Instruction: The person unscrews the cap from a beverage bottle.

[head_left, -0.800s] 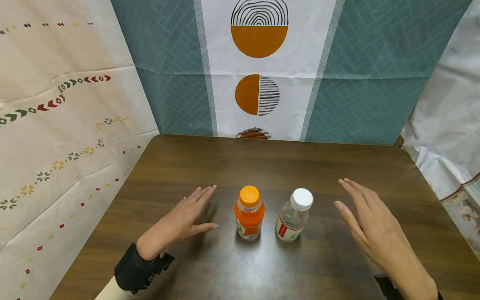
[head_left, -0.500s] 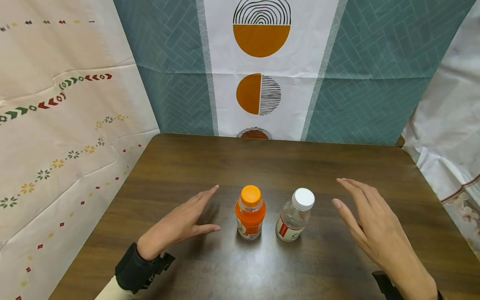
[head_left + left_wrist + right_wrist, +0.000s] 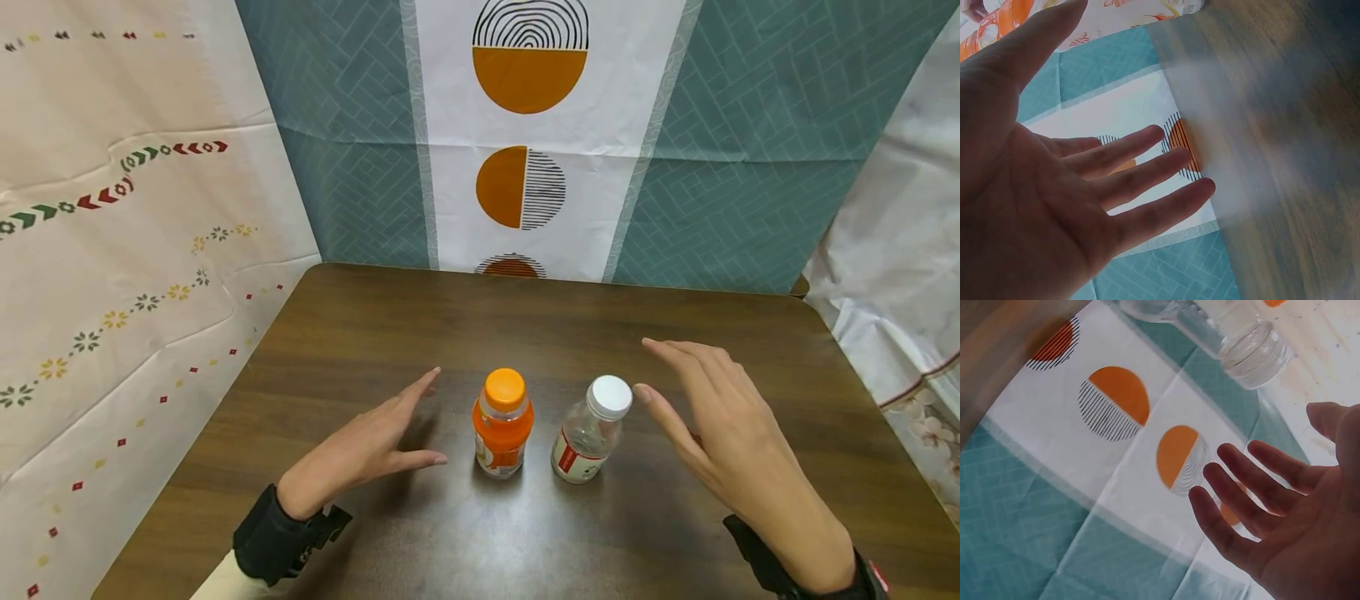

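Observation:
Two small bottles stand upright side by side on the brown wooden table (image 3: 420, 325). The left one (image 3: 502, 425) is orange with an orange cap; the other is a clear bottle (image 3: 588, 433) with a white cap and a red-and-cream label. My left hand (image 3: 360, 454) hovers left of the orange bottle, thumb apart from the straight fingers, holding nothing. To the right of the clear bottle is my right hand (image 3: 727, 433), fingers extended and palm facing it, its thumb tip close to the white cap. Both palms show bare in the wrist views.
Behind the table hangs a teal and white cloth (image 3: 517, 125) with orange half-circles. A cream patterned cloth (image 3: 112, 275) hangs along the left side, a white one (image 3: 892, 242) on the right. Each wrist wears a black strap (image 3: 273, 533).
My right hand has moved left toward the clear bottle, its thumb now beside the cap. My left hand has shifted only slightly. Both bottles stand where they were.

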Motion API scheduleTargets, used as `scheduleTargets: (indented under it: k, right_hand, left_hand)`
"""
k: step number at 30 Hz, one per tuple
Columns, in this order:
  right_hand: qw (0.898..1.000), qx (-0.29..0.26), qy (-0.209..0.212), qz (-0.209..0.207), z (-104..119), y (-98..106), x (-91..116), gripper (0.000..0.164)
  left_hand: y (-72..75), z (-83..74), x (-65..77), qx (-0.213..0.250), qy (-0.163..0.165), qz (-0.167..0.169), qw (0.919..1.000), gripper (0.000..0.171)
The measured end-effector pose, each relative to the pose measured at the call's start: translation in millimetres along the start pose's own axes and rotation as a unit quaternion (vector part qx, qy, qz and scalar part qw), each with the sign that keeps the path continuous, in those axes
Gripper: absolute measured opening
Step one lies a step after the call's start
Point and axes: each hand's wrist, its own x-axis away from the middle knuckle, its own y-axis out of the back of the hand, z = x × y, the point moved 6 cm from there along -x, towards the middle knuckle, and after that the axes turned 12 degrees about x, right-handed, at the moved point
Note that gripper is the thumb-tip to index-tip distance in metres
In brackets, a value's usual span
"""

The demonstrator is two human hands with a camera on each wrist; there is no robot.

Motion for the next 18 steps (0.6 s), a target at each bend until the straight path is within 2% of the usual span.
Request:
scheduleTargets:
  k: [5,10,14,18]
  right_hand:
    - [1.000,-0.008,0.011,0.016,9.8,-2.2,-8.4,0.049]
    - [0.999,-0.010,0.035,0.014,22.4,-5.5,-18.1,0.053]
    - [0.998,-0.003,0.064,-0.006,36.0,-8.7,-28.7,0.062]
    - [0.995,0.002,0.095,-0.023,50.3,-12.4,-38.1,0.062]
  left_hand:
    - [-0.3,-0.8,0.7,0.002,-0.002,0.001,1.0000,0.103]
    - [-1.6,-0.5,1.8,0.003,-0.002,0.006,1.0000,0.100]
    - [-2.4,-0.6,2.4,0.007,0.002,0.010,0.9999,0.099]
    - [-2.7,-0.7,2.7,0.011,0.007,0.014,0.9998,0.098]
